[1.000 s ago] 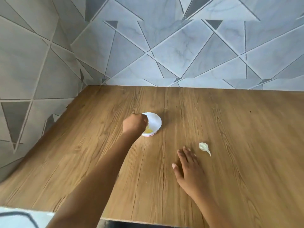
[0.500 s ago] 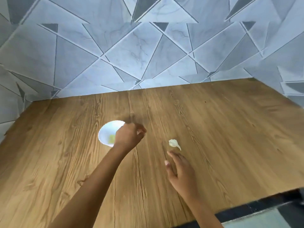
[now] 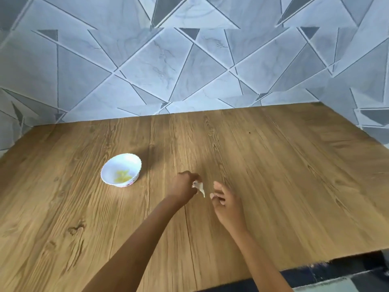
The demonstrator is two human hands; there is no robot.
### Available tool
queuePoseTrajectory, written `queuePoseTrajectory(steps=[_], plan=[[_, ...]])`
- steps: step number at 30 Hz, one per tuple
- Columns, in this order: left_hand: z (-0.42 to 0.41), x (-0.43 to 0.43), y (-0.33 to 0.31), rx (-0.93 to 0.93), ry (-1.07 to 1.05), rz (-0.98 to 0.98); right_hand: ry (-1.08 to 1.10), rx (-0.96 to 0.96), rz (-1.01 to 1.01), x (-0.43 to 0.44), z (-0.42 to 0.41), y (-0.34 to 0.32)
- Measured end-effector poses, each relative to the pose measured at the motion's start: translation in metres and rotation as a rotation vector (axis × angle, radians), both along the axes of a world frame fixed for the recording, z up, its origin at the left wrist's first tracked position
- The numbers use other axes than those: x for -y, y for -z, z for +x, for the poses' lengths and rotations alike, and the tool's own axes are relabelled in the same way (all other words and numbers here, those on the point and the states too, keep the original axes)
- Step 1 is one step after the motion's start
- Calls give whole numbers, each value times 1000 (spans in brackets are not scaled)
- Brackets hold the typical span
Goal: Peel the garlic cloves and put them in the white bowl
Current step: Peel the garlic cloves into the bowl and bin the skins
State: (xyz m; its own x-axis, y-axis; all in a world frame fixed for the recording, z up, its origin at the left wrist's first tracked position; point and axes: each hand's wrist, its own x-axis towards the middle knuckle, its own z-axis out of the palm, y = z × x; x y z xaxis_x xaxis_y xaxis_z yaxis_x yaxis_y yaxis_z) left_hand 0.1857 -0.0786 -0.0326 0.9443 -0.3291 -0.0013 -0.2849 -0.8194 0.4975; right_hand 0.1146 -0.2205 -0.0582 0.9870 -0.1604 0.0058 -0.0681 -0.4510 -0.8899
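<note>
With the left hand (image 3: 185, 186), pinched the blunt end of the garlic clove (image 3: 199, 186) in curled fingers, its thin tail turned down toward the table (image 3: 273, 186); could not tell whether held clear of the wood or touching it. Kept the right hand (image 3: 227, 204) just beside the clove, with fingers loosely curled and gripping nothing. Half a second earlier, had left the clove lying alone on the wood, with the left hand beside the white bowl (image 3: 113, 165) and the right hand reaching toward the clove; since then, brought the left hand away from the bowl and across to the clove. Judged from this as one clove delivered and the next taken up, skin apparently on and peeling not yet begun. Farther left, showed the bowl standing apart from both hands, with pale yellow pieces in its bottom, too blurred to count. Judged the way from hands to bowl unobstructed. Beyond, closed off the table's far edge with a wall of grey triangular tiles (image 3: 189, 60).
</note>
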Motion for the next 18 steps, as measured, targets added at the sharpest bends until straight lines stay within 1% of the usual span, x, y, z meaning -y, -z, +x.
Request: queuePoseTrajectory(steps=[2,5,6,8,10,13,15,18], plan=[[0,-3,-2,51,71,-64,-59,-85,133,1,12,-9],[-4,-10,-8,65,124,-209,-106,-193,470,-1,23,-22],[-7,-11,-9,35,95,-301,-107,-205,546,-1,26,-24],[-14,-13,-16,-89,-35,-516,-89,-217,642,-1,30,-25],[-18,-14,-19,-191,-150,-654,-87,-220,694,-2,32,-22],[-22,-15,-20,-288,-248,-720,-87,-236,746,-5,33,-19],[-22,-13,-20,-315,-288,-732,-77,-230,727,-8,34,-17],[-24,-9,-18,-303,-341,-693,-69,-193,671,-10,33,-13]])
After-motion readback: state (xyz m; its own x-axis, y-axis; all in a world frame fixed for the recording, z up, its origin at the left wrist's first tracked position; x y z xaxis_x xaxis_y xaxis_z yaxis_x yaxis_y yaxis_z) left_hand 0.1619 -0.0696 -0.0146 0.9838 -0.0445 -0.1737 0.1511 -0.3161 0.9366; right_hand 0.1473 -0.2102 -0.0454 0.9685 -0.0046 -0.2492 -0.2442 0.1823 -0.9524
